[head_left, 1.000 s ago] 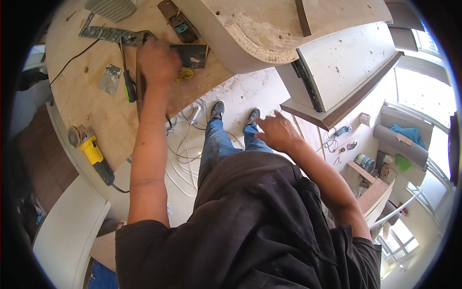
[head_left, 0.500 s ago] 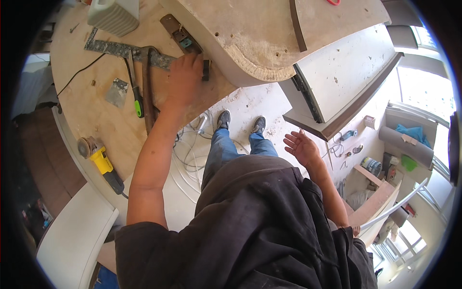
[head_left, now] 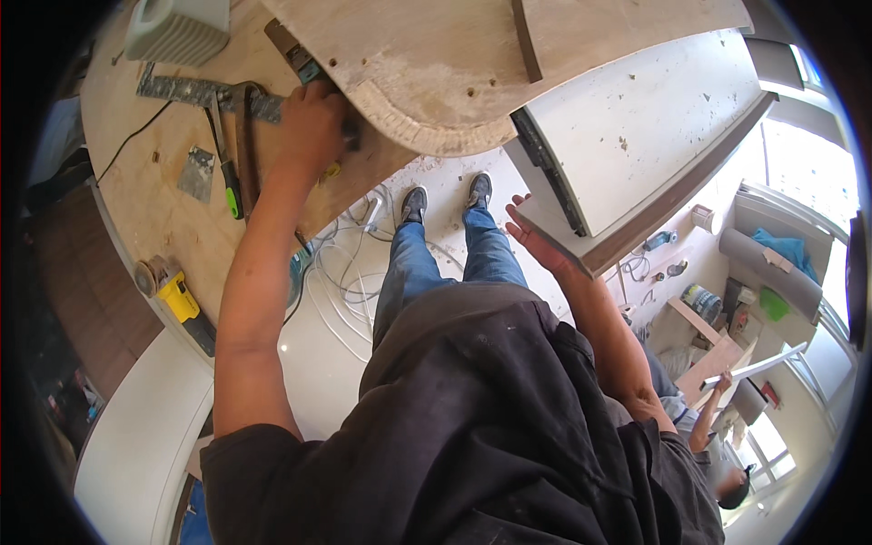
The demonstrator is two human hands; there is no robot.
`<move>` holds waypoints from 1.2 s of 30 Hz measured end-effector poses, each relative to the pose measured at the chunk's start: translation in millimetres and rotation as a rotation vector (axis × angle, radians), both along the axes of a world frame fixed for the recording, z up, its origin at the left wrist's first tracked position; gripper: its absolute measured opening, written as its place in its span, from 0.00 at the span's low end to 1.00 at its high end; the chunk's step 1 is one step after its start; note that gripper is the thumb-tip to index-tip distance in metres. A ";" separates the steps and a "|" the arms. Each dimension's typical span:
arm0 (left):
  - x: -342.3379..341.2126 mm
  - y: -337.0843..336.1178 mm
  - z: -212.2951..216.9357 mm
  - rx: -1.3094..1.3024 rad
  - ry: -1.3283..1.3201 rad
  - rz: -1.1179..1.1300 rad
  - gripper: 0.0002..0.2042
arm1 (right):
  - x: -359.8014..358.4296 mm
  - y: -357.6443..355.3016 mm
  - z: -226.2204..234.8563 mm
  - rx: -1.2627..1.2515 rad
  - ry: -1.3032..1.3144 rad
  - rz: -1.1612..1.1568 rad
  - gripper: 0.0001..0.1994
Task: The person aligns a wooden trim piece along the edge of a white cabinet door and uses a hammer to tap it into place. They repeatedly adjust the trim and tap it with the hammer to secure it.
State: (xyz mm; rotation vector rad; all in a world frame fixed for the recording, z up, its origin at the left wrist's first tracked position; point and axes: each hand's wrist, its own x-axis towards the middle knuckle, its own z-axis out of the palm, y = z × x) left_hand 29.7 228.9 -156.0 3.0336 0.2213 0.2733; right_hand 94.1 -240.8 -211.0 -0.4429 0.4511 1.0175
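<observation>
My left hand [head_left: 313, 127] is on the plywood worktop [head_left: 136, 200], fingers curled down beside the curved wooden piece [head_left: 409, 82]. Whatever lies under its fingers is mostly hidden; a dark edge shows at its right. Just beyond the fingertips is a wooden hand plane [head_left: 289, 47], partly covered by hand and curved piece. A spotted metal square [head_left: 182, 88] and a tool with a curved brown handle [head_left: 243, 136] lie left of that hand. My right hand [head_left: 538, 243] is open, fingers extended beneath the near corner of a white dark-edged panel [head_left: 645, 136], which hides part of it; contact cannot be made out.
A green-and-black handled tool [head_left: 233, 195], scraper plate [head_left: 195, 174], white ribbed jug [head_left: 179, 32] and yellow angle grinder [head_left: 184, 302] are on the left. Cables [head_left: 350, 282] trail across the floor. At lower right another person's hand [head_left: 724, 381] holds a pale strip [head_left: 758, 365].
My right hand has moved left and up, to beneath the panel's corner. My left hand has shifted slightly toward the plane, covering more of it. The other person has come further into view.
</observation>
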 end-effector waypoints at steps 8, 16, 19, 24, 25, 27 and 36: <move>-66.3 -116.8 108.2 -0.373 -0.212 0.229 0.15 | 8.8 11.0 28.4 0.009 0.072 -0.027 0.26; -37.9 -237.8 53.6 -0.964 0.086 0.173 0.29 | -15.3 -2.1 -12.9 -0.007 -0.021 0.085 0.21; -50.6 -232.7 -3.3 -1.362 0.255 0.532 0.19 | -28.8 -8.5 -19.4 -0.091 -0.017 0.235 0.20; -76.1 -229.0 -20.4 -1.908 0.388 0.697 0.10 | -33.0 47.8 29.4 -0.156 -0.051 0.504 0.22; -74.5 -230.6 -13.6 -1.696 0.401 0.656 0.11 | -30.9 55.1 34.6 -0.203 -0.115 0.532 0.20; -70.0 -236.2 0.4 -1.276 0.411 0.566 0.14 | -36.9 52.2 19.0 -0.290 -0.138 0.514 0.19; -74.2 -221.0 -14.0 -2.167 0.602 0.229 0.25 | -36.1 45.2 35.8 -0.329 -0.220 0.479 0.18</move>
